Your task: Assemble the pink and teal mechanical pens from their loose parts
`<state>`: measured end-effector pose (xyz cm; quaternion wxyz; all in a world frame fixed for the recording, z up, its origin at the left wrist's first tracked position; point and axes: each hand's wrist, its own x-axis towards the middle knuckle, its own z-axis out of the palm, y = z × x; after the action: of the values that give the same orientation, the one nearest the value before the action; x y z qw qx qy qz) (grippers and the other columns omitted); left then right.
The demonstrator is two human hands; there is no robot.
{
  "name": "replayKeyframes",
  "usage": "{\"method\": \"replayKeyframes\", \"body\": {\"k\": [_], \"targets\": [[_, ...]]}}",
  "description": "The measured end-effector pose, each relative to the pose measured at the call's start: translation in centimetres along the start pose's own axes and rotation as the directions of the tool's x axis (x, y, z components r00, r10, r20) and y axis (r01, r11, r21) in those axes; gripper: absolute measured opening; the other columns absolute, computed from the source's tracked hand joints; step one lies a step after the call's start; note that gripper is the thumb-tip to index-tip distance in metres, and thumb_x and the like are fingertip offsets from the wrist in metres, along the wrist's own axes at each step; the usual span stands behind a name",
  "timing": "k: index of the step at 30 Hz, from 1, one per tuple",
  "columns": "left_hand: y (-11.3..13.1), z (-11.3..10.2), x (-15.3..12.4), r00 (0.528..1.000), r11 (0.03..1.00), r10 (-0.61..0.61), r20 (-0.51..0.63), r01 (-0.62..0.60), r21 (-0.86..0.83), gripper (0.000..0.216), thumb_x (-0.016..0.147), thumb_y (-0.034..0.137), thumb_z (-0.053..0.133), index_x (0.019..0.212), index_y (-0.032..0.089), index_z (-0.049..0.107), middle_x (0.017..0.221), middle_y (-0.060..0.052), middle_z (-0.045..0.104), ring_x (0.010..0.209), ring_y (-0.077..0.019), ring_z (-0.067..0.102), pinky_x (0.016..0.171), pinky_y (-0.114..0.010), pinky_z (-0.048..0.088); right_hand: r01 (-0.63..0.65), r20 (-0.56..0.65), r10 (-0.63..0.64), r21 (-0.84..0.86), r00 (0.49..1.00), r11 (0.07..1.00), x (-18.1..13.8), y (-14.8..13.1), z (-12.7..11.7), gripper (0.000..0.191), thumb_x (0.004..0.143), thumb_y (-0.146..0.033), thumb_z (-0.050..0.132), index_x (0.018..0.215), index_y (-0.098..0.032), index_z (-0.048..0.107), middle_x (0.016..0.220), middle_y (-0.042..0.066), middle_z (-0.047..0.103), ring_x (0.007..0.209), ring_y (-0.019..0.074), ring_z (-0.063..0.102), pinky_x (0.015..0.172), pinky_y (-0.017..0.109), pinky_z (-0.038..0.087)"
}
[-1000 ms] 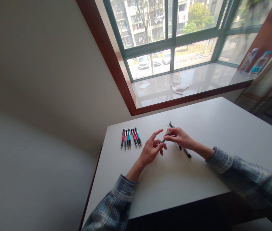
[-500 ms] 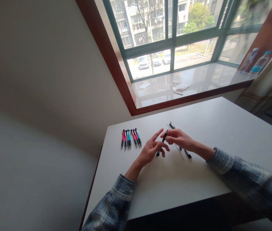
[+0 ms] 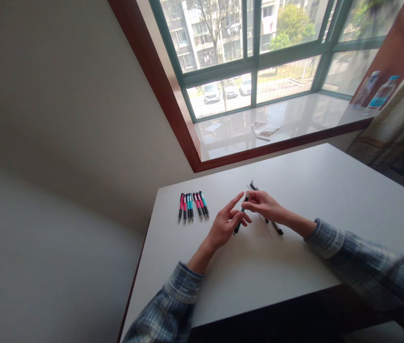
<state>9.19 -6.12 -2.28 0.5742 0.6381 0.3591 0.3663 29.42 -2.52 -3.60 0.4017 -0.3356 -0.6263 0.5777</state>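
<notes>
Between my hands, a dark pen with a teal part (image 3: 238,226) is held at a slant above the white table (image 3: 287,267). My left hand (image 3: 224,223) pinches its lower part, with the index finger stretched out. At the pen's upper end, the thumb and fingers of my right hand (image 3: 263,203) are closed on it. Below and behind my right hand lie thin dark pen parts (image 3: 277,229) and a thin pale rod, partly covered by the hand. Left of my hands, several pink and teal pens with black grips (image 3: 197,205) lie side by side.
The wall and a brown window frame (image 3: 173,119) border the table's far left. On the sill lie a crumpled pale cloth or paper (image 3: 266,129) and a white sheet (image 3: 213,127). Plastic bottles (image 3: 382,95) stand at the right by a curtain (image 3: 391,128).
My right hand has closed round the upper end of the pen, which showed free before. The pen has turned slightly in my left fingers. The view has shifted a little.
</notes>
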Motion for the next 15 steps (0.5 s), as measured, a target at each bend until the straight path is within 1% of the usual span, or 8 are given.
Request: {"method": "replayKeyframes", "body": {"k": [3,5,6,8,10,13,15], "targets": [[0.1,-0.4,0.1,0.999,0.999,0.029,-0.016,-0.029,-0.013,0.082,0.091,0.042,0.074,0.162,0.025,0.035,0.107,-0.011,0.076,0.089,-0.0186,0.068,0.086,-0.033,0.053,-0.034,-0.061,0.038,0.071,0.997,0.997,0.3,0.2,-0.5,0.046,0.083,-0.06,0.077,0.074,-0.019,0.056,0.064,-0.003,0.053,0.059,0.0122,0.046,0.059,0.028,0.035],[0.3,-0.7,0.1,0.999,0.998,0.035,-0.021,-0.036,-0.042,0.085,0.087,0.043,0.079,0.16,0.028,0.039,0.122,-0.014,0.072,0.095,-0.0202,0.069,0.086,-0.033,0.054,-0.046,-0.118,0.067,0.177,0.991,0.983,0.5,0.2,-1.0,0.046,0.082,-0.061,0.077,0.078,-0.019,0.057,0.067,-0.003,0.053,0.061,0.0122,0.047,0.06,0.028,0.037],[0.4,-0.9,0.1,0.999,0.997,0.036,-0.017,-0.037,-0.061,0.084,0.085,0.043,0.08,0.159,0.028,0.042,0.126,-0.015,0.071,0.096,-0.0207,0.069,0.087,-0.034,0.054,-0.047,-0.144,0.083,0.237,0.986,0.97,0.7,0.2,-1.3,0.046,0.081,-0.061,0.078,0.08,-0.019,0.059,0.069,-0.003,0.052,0.062,0.0121,0.046,0.059,0.027,0.037],[0.6,-1.1,0.0,0.999,0.994,0.038,0.006,-0.037,-0.099,0.079,0.083,0.04,0.083,0.154,0.026,0.051,0.127,-0.016,0.07,0.096,-0.0203,0.069,0.089,-0.035,0.054,-0.047,-0.182,0.117,0.347,0.976,0.937,0.9,0.1,-1.8,0.046,0.08,-0.06,0.08,0.083,-0.019,0.06,0.072,-0.002,0.051,0.064,0.012,0.045,0.058,0.027,0.035],[0.8,-1.1,-0.2,0.998,0.99,0.04,0.044,-0.034,-0.134,0.069,0.083,0.037,0.083,0.147,0.023,0.059,0.124,-0.016,0.072,0.094,-0.0194,0.068,0.09,-0.036,0.054,-0.05,-0.197,0.146,0.427,0.969,0.903,1.1,0.2,-2.1,0.045,0.079,-0.058,0.082,0.083,-0.019,0.061,0.074,-0.002,0.05,0.066,0.0118,0.045,0.056,0.026,0.034],[0.8,-0.9,-0.2,0.997,0.984,0.041,0.072,-0.028,-0.176,0.055,0.086,0.035,0.081,0.137,0.018,0.068,0.119,-0.017,0.074,0.095,-0.0201,0.069,0.092,-0.037,0.054,-0.073,-0.171,0.179,0.497,0.969,0.865,1.2,0.3,-2.2,0.044,0.079,-0.056,0.083,0.083,-0.017,0.062,0.075,-0.002,0.049,0.067,0.0113,0.045,0.056,0.025,0.034],[0.7,-0.8,-0.2,0.998,0.982,0.04,0.056,-0.029,-0.189,0.047,0.087,0.035,0.08,0.128,0.015,0.073,0.113,-0.017,0.076,0.094,-0.0213,0.07,0.092,-0.038,0.054,-0.099,-0.132,0.191,0.508,0.973,0.856,1.1,0.4,-2.1,0.042,0.081,-0.054,0.083,0.084,-0.017,0.063,0.075,-0.002,0.048,0.068,0.0108,0.045,0.057,0.024,0.034]]}}
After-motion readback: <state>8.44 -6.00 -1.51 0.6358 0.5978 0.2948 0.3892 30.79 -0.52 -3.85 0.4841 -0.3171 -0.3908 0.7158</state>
